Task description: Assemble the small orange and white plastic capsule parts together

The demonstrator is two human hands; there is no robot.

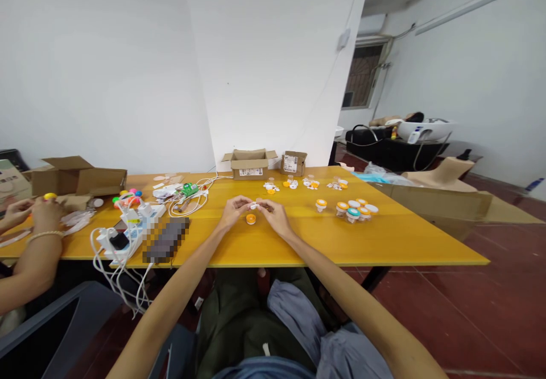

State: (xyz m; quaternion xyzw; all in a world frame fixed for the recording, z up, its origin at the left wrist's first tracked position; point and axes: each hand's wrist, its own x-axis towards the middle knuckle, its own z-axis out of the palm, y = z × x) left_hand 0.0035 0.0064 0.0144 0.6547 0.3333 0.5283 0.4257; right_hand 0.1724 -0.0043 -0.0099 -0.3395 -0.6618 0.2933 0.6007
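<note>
Over the middle of the yellow table (281, 248), my left hand (234, 211) and my right hand (274, 217) meet at the fingertips. Both pinch a small white plastic part (254, 205), whose exact kind is too small to make out. Just below it an orange ring-shaped cap (251, 218) lies on the tabletop, touched by neither hand. Behind my hands are small groups of loose white and orange parts (271, 187), with clear cups among them. To my right stand several small clear containers with orange, white and teal lids (353, 213).
Two open cardboard boxes, a larger one (249, 165) and a smaller one (293, 164), stand against the wall. Left of me lie a phone (166, 241), a power strip (135, 232) and tangled white cables (187, 204). A co-worker's arm (42, 242) works at the far left.
</note>
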